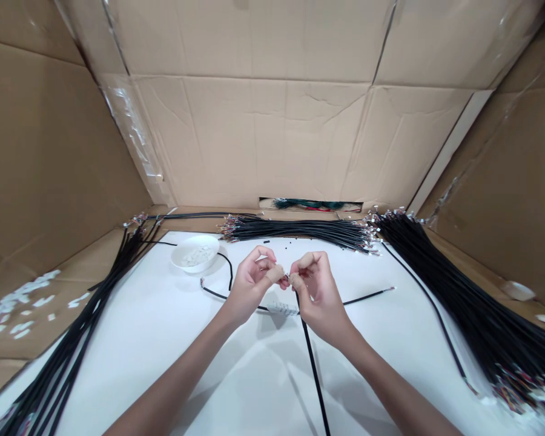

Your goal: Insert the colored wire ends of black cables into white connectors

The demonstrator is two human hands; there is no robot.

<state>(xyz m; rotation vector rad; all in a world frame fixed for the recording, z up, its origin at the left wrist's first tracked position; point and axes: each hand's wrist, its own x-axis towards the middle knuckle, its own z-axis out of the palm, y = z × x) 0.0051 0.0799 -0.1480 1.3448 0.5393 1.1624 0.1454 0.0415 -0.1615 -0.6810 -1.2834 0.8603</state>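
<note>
Near the middle of the white table, my two hands meet at the end of a black cable (314,369). My right hand (315,290) pinches the cable close to its tip, and the rest hangs down toward the table's near edge. My left hand (257,284) has thumb and forefinger closed at the thin wires of that end; whether it grips a wire or a small connector is hidden. Under the hands lies a second black cable (367,297) running crosswise, beside a clear piece with white bits (282,307).
A white bowl (176,259) of small white pieces stands left. Black cable bundles lie at the left (104,290), back (295,233) and right (454,297). Cardboard walls (254,139) enclose the table. Loose white pieces (20,297) are scattered on cardboard at far left.
</note>
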